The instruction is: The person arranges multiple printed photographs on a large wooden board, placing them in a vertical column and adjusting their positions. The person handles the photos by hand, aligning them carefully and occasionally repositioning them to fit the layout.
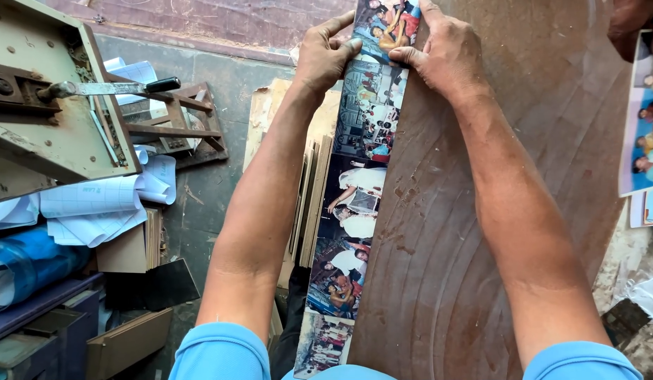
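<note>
Your left hand (325, 55) pinches the far end of a long strip of photos (358, 204), thumb on top and fingers curled under its left edge, at about twelve o'clock. Your right hand (442, 53) presses the same end from the right, thumb and forefinger closed on it. The strip runs from twelve down to six o'clock along the left edge of a brown wooden board (495, 176). At ten o'clock stands a paper cutter (52, 105) with its black-handled lever (108, 88); loose white sheets (101, 204) lie below.
</note>
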